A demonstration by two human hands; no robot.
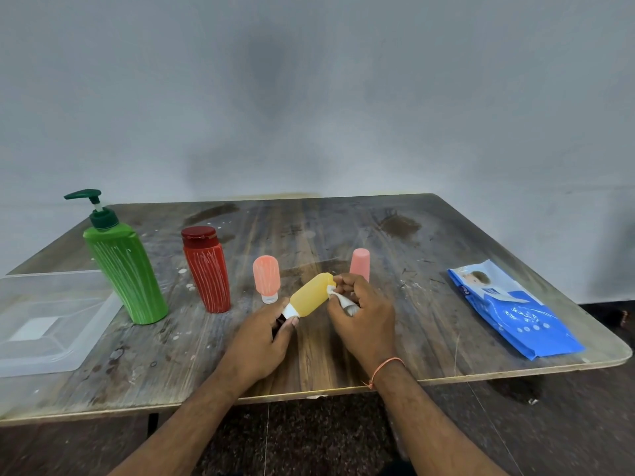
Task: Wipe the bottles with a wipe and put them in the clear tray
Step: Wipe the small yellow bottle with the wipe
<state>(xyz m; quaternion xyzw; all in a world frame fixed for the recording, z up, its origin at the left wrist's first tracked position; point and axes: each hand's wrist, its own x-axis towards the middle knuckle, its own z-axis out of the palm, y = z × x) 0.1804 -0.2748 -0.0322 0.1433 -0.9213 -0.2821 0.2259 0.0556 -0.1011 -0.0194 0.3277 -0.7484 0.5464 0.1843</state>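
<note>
Head view: the left hand (266, 333) pinches the yellow bottle (312, 295) by its cap end above the desk (429, 304), long axis toward 1 o'clock. The right hand's fingers (347, 281) pinch a wipe (338, 298) against its far end. The tray (86, 341) lies at 9 o'clock.

Both forearms reaching up from the lower edge, converging over the table's near middle. Left hand (264, 333) curled, thumb and fingertips pinching the white cap end of a small yellow bottle (313, 295), held tilted. Right hand (360, 312) just beside, fingers bent round a crumpled white wipe (340, 298), apparently pressed against the bottle's upper end. Thin orange thread (386, 367) circling the right wrist.
</note>
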